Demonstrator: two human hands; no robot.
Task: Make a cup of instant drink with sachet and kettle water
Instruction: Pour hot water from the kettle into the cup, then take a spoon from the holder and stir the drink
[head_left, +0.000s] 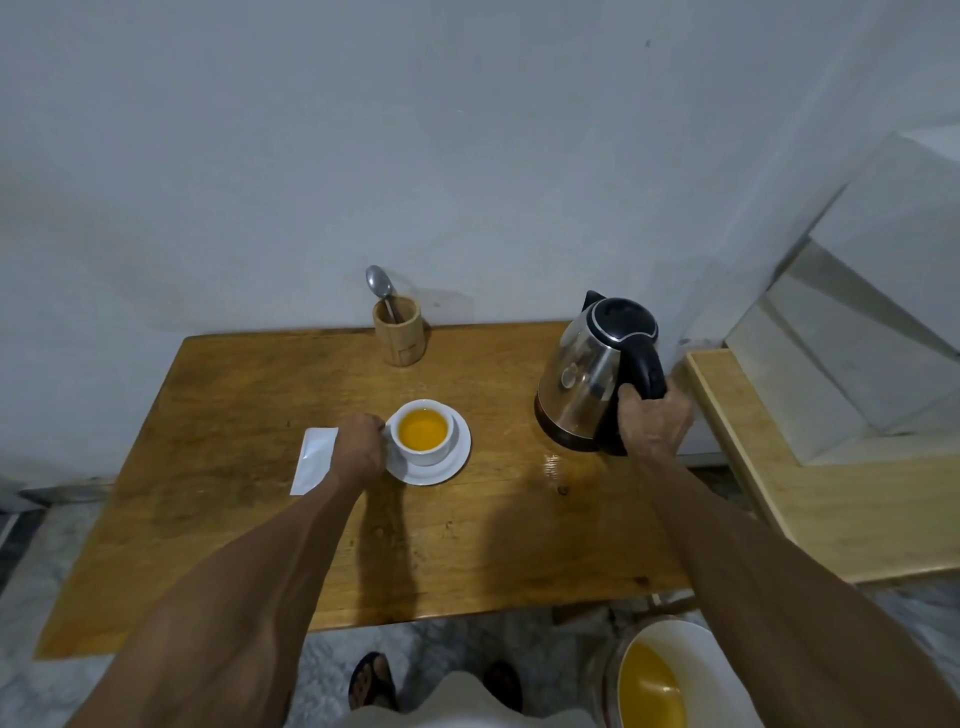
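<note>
A white cup full of orange-yellow drink stands on a white saucer in the middle of the wooden table. My left hand is closed at the cup's left side, on its handle. A white sachet lies flat on the table just left of that hand. At the right, a steel kettle with a black lid stands upright on the table. My right hand grips its black handle. A metal spoon stands in a wooden holder at the back edge.
A grey wall rises right behind the table. A lighter wooden surface adjoins the table on the right, with pale steps above it. On the floor at the lower right sits a white bucket holding yellow liquid. A small wet patch shines in front of the kettle.
</note>
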